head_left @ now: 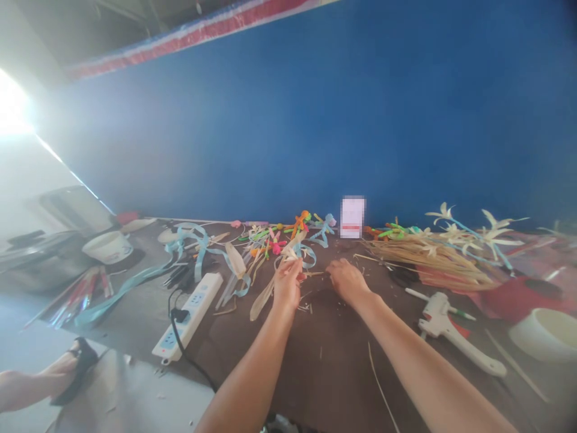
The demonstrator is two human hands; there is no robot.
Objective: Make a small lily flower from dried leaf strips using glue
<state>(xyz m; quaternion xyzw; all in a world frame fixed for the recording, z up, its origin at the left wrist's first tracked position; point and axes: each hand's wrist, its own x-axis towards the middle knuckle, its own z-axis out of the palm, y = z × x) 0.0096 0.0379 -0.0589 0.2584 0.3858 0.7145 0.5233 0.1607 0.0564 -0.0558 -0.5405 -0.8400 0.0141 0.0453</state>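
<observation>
Near the middle of the brown table, my left hand [288, 281] is closed on a pale flower [294, 252] made of thin strips. A thin straw-coloured stem sticks out from it toward my right hand [346, 278], whose fingers are bent together at the stem's far end. Whether those fingertips grip the stem is too small to tell. Just behind the flower lies a loop of light blue ribbon [309, 257]. A dry husk strip [260, 302] lies left of my left hand.
A white power strip [192, 313] with a black cable lies left. At right are a white glue gun [444, 328], a bundle of straw stalks [433, 261], finished pale flowers [496, 228] and a white bowl [543, 335]. Colourful figures stand at the back. A person's foot shows lower left.
</observation>
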